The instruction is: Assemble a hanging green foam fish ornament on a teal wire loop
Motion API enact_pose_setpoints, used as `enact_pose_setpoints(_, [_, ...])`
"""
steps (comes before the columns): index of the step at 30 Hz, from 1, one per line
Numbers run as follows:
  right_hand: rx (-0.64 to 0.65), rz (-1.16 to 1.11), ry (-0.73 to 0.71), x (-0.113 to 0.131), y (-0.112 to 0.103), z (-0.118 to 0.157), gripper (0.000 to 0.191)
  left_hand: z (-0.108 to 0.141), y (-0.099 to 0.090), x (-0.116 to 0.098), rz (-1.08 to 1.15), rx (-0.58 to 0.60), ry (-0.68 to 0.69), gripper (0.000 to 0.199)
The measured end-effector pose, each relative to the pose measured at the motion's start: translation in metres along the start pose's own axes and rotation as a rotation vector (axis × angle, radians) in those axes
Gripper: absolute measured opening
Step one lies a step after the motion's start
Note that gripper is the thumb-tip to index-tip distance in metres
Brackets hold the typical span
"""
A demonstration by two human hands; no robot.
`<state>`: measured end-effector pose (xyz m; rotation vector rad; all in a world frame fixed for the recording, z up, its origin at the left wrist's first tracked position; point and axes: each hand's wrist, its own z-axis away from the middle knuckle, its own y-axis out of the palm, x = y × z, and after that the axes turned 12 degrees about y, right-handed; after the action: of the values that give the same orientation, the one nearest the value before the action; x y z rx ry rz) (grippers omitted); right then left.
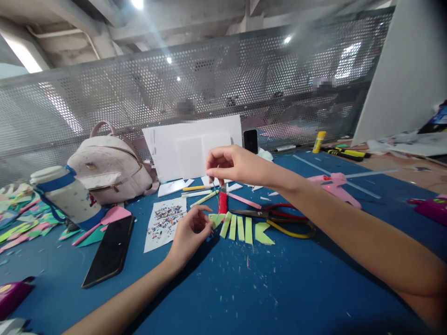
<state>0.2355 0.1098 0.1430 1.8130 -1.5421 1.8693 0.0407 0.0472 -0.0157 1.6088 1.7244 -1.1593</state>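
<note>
My right hand (228, 163) is raised above the middle of the table, thumb and fingers pinched on a thin dark thread (219, 203). The thread runs down to a small light-green pointed foam piece (217, 218). Low on the table, my left hand (192, 232) has its fingers curled, with thumb and index closed at that piece's left edge. Right of it, several light-green strips (240, 229) lie in a row, ending in a notched tail-shaped piece (263, 233). A red-handled tool (222, 203) lies just behind them, partly hidden. Scissors (251, 213) with red and yellow handles lie beside the strips.
Left stand a white-and-blue bottle (64, 197), a pale backpack (108, 163) and a black phone (110, 251). A white sheet (153, 237) bears tiny coloured bits. A pink glue gun (337, 186) and yellow glue stick (319, 142) are at right. White boards (164, 153) stand behind.
</note>
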Motion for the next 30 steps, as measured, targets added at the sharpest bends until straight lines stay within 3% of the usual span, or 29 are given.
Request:
enact_pose_setpoints(13, [-0.030, -0.037, -0.020, -0.0048, 0.0034, -0.0026, 0.007, 0.0005, 0.0007, -0.0027, -0.052, 0.004, -0.015, 0.017])
enact_pose_setpoints(30, [-0.039, 0.016, -0.025, -0.0023, 0.0041, -0.0007, 0.004, -0.0016, 0.0019, 0.0023, 0.048, -0.034, -0.098, 0.022])
